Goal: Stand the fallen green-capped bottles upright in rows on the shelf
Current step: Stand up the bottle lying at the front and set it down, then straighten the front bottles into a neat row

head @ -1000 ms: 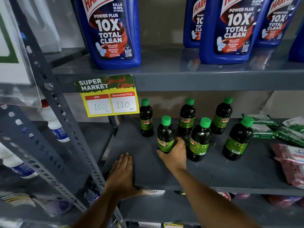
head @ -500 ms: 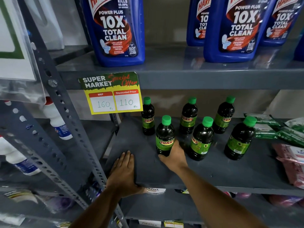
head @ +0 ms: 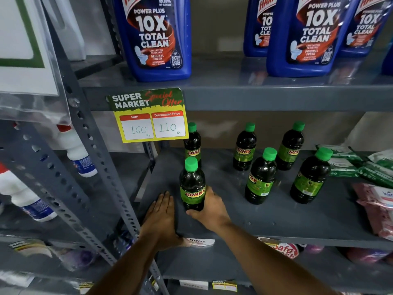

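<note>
Right hand [head: 209, 207] grasps an upright Sunny bottle [head: 192, 184], green cap up; left hand [head: 160, 216] lies flat, released, beside it on the grey metal shelf [head: 297, 220].

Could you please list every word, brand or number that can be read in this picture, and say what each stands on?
"POWER PLUS 10X TOTAL CLEAN": tall blue plastic cleaner bottle on the upper shelf.
"SUPER MARKET", "Special Offer", "MRP 160", "Discounted Price 110": yellow-and-green paper price tag.
"SUNNY": dark green-capped bottle gripped by the right hand.
"FitFizz": white label on the grey shelf edge.
Finer print on the bottles and the lower tags: too small or blurred.
</note>
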The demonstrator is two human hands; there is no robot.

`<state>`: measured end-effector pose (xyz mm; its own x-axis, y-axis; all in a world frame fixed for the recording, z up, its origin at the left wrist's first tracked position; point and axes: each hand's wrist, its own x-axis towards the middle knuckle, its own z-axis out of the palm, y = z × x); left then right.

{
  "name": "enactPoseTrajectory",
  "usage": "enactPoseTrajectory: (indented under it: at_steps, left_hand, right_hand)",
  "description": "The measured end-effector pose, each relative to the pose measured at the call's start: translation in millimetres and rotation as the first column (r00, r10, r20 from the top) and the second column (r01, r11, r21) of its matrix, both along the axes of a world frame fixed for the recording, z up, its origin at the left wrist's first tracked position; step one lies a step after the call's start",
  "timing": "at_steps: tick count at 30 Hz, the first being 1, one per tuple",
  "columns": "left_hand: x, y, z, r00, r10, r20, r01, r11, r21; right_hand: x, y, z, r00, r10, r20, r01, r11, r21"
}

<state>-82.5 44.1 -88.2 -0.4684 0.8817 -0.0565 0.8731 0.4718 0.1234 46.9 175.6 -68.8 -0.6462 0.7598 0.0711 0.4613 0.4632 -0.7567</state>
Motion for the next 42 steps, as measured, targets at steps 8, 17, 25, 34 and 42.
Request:
enactPoseTrajectory:
  at_steps: [8, 17, 25, 34, 42]
  left_hand:
    - [0, 1, 2, 0.999, -0.002, -0.033, 0.002, 1.0, 0.0]
    - [1, 0, 7, 0.999, -0.017, -0.041, 0.016, 0.999, -0.027]
    - [3, -4, 9, 0.999, -0.029, -0.017, 0.029, 1.0, 0.012]
    - [6, -1, 18, 0.999, -0.029, -0.035, 0.026, 0.997, -0.069]
    - [7, -2, 18, 0.999, -0.024, -0.04, 0.02, 0.996, -0.083]
  right_hand:
    - [5, -10, -3, 1.0, 0.019, 0.007, -0.019, 1.0, 0.022]
    - [12, -21, -8, 0.999, 0.041, -0.002, -0.041, 0.999, 0.018]
    - [62, -1, 1, 0.822, -0.257, -0.507, 0.411, 0.886, 0.217]
    - [94, 81, 15, 0.692, -0.575, -0.437, 0.598, 0.795, -0.099]
    - [97, 88, 6, 0.758, -0.5, -0.42, 0.48, 0.863, -0.161]
